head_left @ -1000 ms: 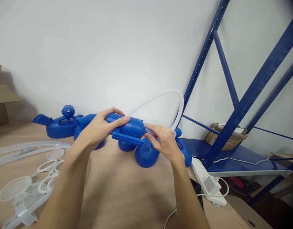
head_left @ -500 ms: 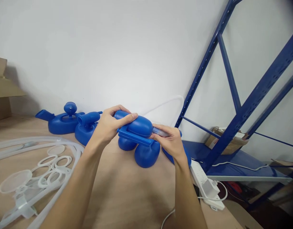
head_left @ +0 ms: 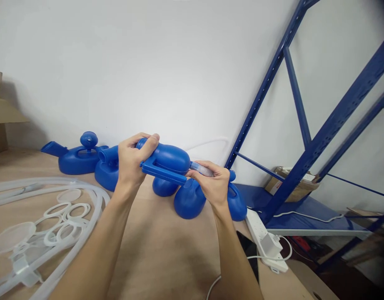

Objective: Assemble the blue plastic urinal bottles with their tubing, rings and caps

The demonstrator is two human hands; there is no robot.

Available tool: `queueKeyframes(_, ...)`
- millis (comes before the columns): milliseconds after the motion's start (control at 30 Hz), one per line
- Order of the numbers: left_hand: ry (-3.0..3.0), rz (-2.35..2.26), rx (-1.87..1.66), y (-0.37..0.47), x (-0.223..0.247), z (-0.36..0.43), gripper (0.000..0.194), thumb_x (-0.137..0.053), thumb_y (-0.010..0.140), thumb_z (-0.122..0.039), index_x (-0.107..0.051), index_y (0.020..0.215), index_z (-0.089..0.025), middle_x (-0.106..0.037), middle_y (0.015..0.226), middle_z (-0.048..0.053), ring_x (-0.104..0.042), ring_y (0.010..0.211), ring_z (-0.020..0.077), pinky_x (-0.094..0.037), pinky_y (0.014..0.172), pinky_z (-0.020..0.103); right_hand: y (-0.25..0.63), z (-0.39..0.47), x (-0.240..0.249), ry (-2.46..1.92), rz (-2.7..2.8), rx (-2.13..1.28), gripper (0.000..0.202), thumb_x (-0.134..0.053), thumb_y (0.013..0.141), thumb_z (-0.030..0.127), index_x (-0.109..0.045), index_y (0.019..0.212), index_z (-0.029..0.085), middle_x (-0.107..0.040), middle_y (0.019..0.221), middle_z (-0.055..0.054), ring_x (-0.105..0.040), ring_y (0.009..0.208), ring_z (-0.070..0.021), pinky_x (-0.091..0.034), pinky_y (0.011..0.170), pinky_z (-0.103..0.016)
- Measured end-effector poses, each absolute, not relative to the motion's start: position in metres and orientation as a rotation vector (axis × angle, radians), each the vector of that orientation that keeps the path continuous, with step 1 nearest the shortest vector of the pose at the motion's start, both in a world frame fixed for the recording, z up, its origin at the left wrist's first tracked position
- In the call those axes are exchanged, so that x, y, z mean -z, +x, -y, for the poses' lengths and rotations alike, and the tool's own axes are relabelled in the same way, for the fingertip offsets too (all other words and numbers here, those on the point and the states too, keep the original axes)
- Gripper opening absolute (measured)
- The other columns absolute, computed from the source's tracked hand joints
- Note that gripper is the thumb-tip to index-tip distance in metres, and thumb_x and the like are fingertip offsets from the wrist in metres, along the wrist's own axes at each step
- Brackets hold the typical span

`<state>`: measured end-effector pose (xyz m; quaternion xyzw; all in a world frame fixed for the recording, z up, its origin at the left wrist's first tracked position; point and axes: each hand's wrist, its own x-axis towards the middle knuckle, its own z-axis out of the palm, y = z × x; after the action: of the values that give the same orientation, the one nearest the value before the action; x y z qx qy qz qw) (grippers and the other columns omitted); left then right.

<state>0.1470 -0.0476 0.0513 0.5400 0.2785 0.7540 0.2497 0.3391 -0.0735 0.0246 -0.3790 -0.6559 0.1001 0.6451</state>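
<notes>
A blue plastic bottle with a side handle (head_left: 171, 158) is held above the table, tilted sideways. My left hand (head_left: 134, 156) wraps round its wide-mouthed left end, thumb on top. At its right end my right hand (head_left: 212, 179) grips a clear ribbed tube (head_left: 202, 168), whose tip meets the bottle's narrow end. Another blue bottle (head_left: 189, 202) stands just below the held one, and one more (head_left: 237, 204) sits to the right of my right wrist. Behind my left hand rests a blue bottle (head_left: 106, 173).
On the left lie clear hoses (head_left: 100, 200), white rings (head_left: 78, 211) and translucent discs (head_left: 13, 236), with a cardboard box (head_left: 6, 112) behind. A blue bottle (head_left: 78, 160) stands near the wall. At the right are a white power strip (head_left: 257, 227), a dark flat object (head_left: 248, 248) and blue shelving (head_left: 292, 221).
Both hands and the held bottle have moved left. More of the clear tube shows between the bottle and my right fingers. The view has shifted slightly.
</notes>
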Motion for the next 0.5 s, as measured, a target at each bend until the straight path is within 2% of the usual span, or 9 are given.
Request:
queueKeyframes(67,1.434,-0.876,-2.182,0.134,-0.051,0.047,0.024,-0.072,0.08,-0.039,-0.064,0.066,-0.021,-0.055,0.065,-0.002,-0.051,0.068,0.0156,-0.039,0.061,0.032,0.35,0.073,-0.028,-0.901,1.357,-0.112,0.027,-0.088,0.07,0.041,-0.072,0.065,0.02,-0.07,0.061,0.001,-0.064,0.056,-0.0166,-0.056,0.058,-0.029)
queueKeyframes(133,1.305,-0.965,-2.35,0.112,-0.052,0.045,0.027,-0.072,0.08,-0.041,-0.058,0.066,-0.022,-0.05,0.064,-0.003,-0.05,0.066,0.0151,-0.038,0.059,0.032,0.375,0.069,-0.032,-0.945,1.131,0.054,0.046,-0.087,0.07,0.048,-0.055,0.05,0.02,-0.051,0.048,0.005,-0.046,0.045,-0.0102,-0.041,0.047,-0.026)
queueKeyframes(200,1.173,-0.933,-2.385,0.089,-0.054,0.043,0.037,-0.07,0.082,-0.044,-0.048,0.062,-0.022,-0.042,0.06,-0.004,-0.045,0.059,0.0133,-0.035,0.055,0.031,0.408,0.061,-0.032,-1.03,1.171,0.041,0.046,-0.087,0.067,0.051,-0.057,0.055,0.019,-0.042,0.048,0.008,-0.037,0.046,-0.0086,-0.033,0.047,-0.025)
queueKeyframes(267,1.164,-0.982,-2.353,0.074,-0.056,0.041,0.038,-0.07,0.083,-0.048,-0.05,0.064,-0.022,-0.042,0.061,-0.005,-0.043,0.058,0.0118,-0.035,0.055,0.031,0.436,0.05,-0.027,-1.275,1.432,-0.08,0.044,-0.08,0.074,0.058,-0.068,0.069,0.017,-0.049,0.055,0.005,-0.043,0.052,-0.0114,-0.035,0.051,-0.025)
queueKeyframes(367,1.415,-1.213,-2.183,0.079,-0.056,0.039,0.033,-0.074,0.078,-0.053,-0.065,0.083,-0.022,-0.057,0.074,-0.005,-0.052,0.071,0.0145,-0.041,0.065,0.032,0.453,0.029,-0.008,-1.777,1.743,-0.02,0.049,-0.056,0.094,0.06,-0.071,0.079,0.016,-0.063,0.069,-0.002,-0.058,0.069,-0.0183,-0.043,0.065,-0.028)
queueKeyframes(500,1.819,-1.277,-1.479,0.116,-0.038,0.024,0.045,-0.076,0.073,-0.058,-0.069,0.102,-0.024,-0.067,0.082,-0.002,-0.062,0.078,0.0201,-0.046,0.07,0.033,0.436,0.003,0.023,-2.04,1.752,0.003,0.039,-0.051,0.1,0.048,-0.072,0.102,0.015,-0.074,0.098,-0.015,-0.069,0.097,-0.0304,-0.047,0.083,-0.037)
